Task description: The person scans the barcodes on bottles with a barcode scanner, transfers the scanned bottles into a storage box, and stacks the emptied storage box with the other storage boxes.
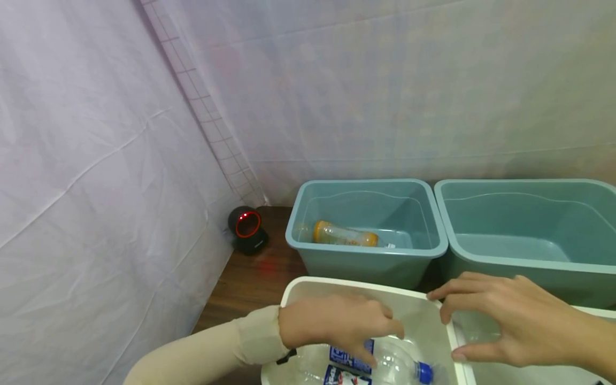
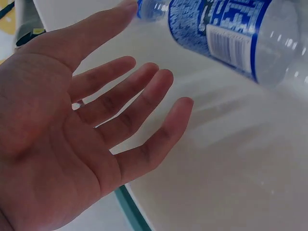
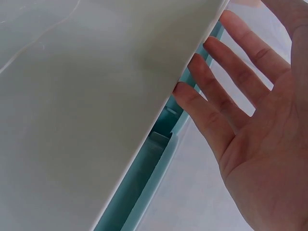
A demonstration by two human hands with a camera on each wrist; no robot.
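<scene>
The water bottle (image 1: 380,363) is lying on its side in the white bin (image 1: 337,287), blue cap pointing right. I am reaching my left hand (image 1: 337,326) down over it, fingers spread and holding nothing. My right hand (image 1: 505,321) is hovering above the bin's rim, fingers straight and apart.

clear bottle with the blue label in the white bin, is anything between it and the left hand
Nothing visible. The left hand hangs open inside the white bin just above the clear bottle, fingers straight and not yet around it. The right hand hovers open over the bin's right rim.
</scene>
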